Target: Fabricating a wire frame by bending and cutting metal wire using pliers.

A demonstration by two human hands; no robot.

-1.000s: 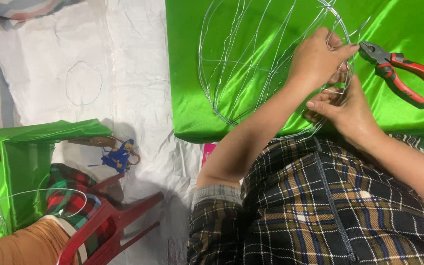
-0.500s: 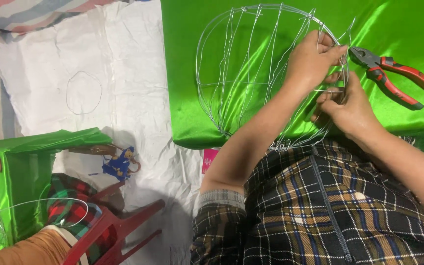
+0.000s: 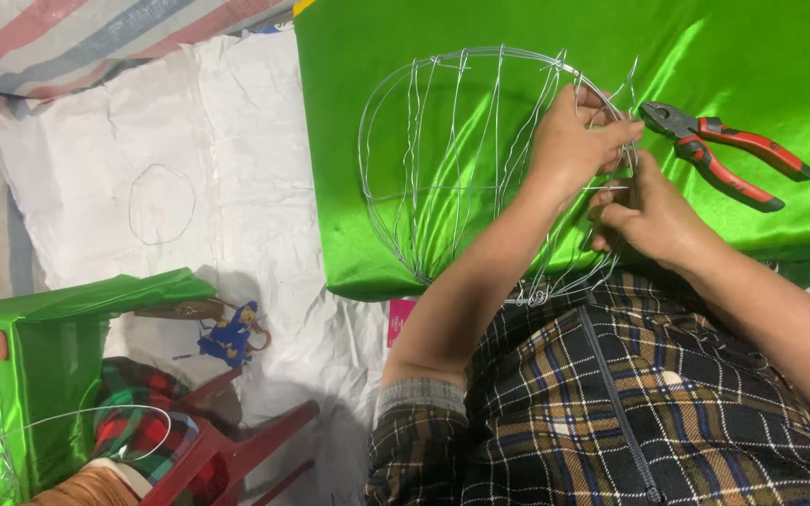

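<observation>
Change: both hands sit at about the same spot on the wire frame [image 3: 480,169] as half a second ago; the frame shows more fully now, mostly because the view has shifted, and the work at that joint goes on.
Wire frame: rounded cage of thin wires lying on the green cloth [image 3: 733,56], its right rim at 3 o'clock under the fingers.
Left hand [image 3: 569,141]: reaches in from 7 o'clock, forearm across the frame, fingers curled and pinching the rim wire.
Right hand [image 3: 649,220]: just below, at 5 o'clock of the left, closed around a thin wire strand at the same rim.
Pliers [image 3: 728,155]: red-handled, lying untouched on the cloth, at 3 o'clock, just beside the hands.
</observation>
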